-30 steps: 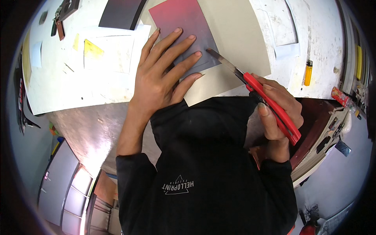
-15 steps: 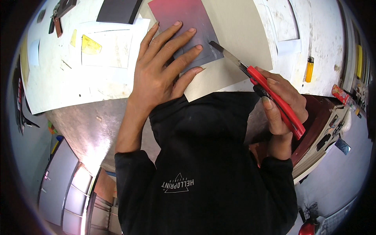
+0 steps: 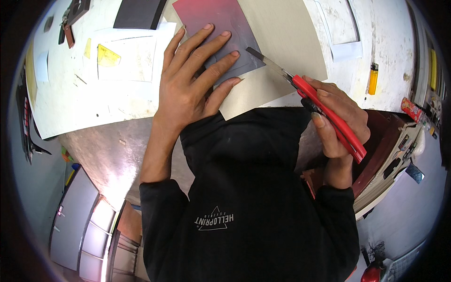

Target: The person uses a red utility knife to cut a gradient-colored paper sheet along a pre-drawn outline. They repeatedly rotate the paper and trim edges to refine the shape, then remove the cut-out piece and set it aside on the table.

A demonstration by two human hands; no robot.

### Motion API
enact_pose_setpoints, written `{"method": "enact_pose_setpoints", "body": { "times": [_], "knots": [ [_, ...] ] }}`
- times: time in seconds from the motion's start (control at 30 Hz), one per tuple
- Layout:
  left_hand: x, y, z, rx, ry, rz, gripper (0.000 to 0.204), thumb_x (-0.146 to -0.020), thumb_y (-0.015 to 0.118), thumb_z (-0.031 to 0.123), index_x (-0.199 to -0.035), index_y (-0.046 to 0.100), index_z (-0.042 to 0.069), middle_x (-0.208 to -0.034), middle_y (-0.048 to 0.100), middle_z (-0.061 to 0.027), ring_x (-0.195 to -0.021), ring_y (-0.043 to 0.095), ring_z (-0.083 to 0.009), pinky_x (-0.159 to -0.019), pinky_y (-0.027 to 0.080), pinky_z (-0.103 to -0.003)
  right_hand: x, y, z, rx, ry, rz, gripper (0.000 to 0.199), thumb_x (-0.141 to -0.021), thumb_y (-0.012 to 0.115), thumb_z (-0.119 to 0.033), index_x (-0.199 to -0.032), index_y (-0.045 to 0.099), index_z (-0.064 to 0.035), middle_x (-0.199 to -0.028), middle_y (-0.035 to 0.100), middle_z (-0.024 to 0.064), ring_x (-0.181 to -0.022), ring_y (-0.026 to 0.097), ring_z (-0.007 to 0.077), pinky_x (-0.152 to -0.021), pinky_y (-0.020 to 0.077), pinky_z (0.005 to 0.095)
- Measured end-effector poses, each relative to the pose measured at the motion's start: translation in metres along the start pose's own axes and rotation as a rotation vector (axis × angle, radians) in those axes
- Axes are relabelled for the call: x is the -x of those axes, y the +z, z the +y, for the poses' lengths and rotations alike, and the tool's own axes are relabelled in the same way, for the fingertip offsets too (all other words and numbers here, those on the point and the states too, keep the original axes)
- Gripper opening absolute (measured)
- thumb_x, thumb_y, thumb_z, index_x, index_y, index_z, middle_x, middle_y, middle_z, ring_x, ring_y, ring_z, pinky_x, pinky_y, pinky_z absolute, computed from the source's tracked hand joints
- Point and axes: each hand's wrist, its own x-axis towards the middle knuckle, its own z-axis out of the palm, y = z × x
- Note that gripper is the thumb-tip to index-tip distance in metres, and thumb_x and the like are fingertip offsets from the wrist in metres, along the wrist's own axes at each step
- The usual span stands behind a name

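We wear a black long-sleeved sweatshirt with a small white triangular mark and lettering on the chest. Its sleeves are pushed up, baring the forearms; our left hand (image 3: 188, 89) and right hand (image 3: 336, 117) are ungloved.

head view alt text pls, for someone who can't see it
A person's left hand presses flat on a red-to-grey print lying on grey card, while the right hand holds a red utility knife, blade at the print's right edge. A yellow lighter lies to the right on the white worktable.

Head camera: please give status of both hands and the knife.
Left hand flat on red print. Right hand grips red utility knife, blade at print's edge. Beige board underneath. Nothing obstructing.
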Motion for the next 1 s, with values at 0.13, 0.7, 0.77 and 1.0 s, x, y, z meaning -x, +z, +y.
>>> {"method": "enact_pose_setpoints", "body": {
  "times": [0.13,0.7,0.77,1.0],
  "knots": [
    [0.000,-0.001,0.001,-0.005,0.001,0.002,0.036,-0.070,0.079,0.024,-0.105,0.074,0.015,-0.125,0.064,-0.0092,-0.127,0.051,-0.0294,-0.112,0.029,-0.051,-0.001,-0.001,0.000,-0.020,-0.003,-0.001,0.029,-0.080,0.069,-0.004,-0.107,0.065,0.0058,-0.102,0.068,0.0287,-0.092,0.070,0.0362,-0.079,0.0564,0.0403],
    [0.002,0.000,-0.001,-0.005,0.003,-0.001,0.038,-0.069,0.080,0.025,-0.106,0.074,0.017,-0.125,0.064,-0.0081,-0.128,0.051,-0.0281,-0.112,0.029,-0.051,-0.008,0.024,-0.002,0.041,0.084,0.191,0.027,-0.086,0.068,-0.009,-0.110,0.061,0.0026,-0.106,0.068,0.0255,-0.099,0.068,0.0315,-0.085,0.0546,0.0385],
    [0.002,0.000,-0.001,-0.005,0.003,0.003,0.038,-0.069,0.080,0.025,-0.106,0.074,0.017,-0.125,0.064,-0.0082,-0.128,0.051,-0.0282,-0.112,0.029,-0.051,-0.008,0.025,-0.002,0.056,0.072,0.182,0.028,-0.086,0.068,-0.010,-0.110,0.061,0.0027,-0.106,0.068,0.0255,-0.099,0.068,0.0316,-0.085,0.0548,0.0383],
    [0.002,0.001,-0.002,-0.013,0.014,0.011,0.037,-0.070,0.080,0.026,-0.106,0.074,0.017,-0.124,0.065,-0.0084,-0.128,0.051,-0.0283,-0.112,0.029,-0.050,-0.005,0.024,-0.004,0.061,0.086,0.153,0.027,-0.085,0.069,-0.008,-0.109,0.062,0.0028,-0.105,0.068,0.0254,-0.098,0.069,0.0312,-0.084,0.0550,0.0380]
  ]
}}
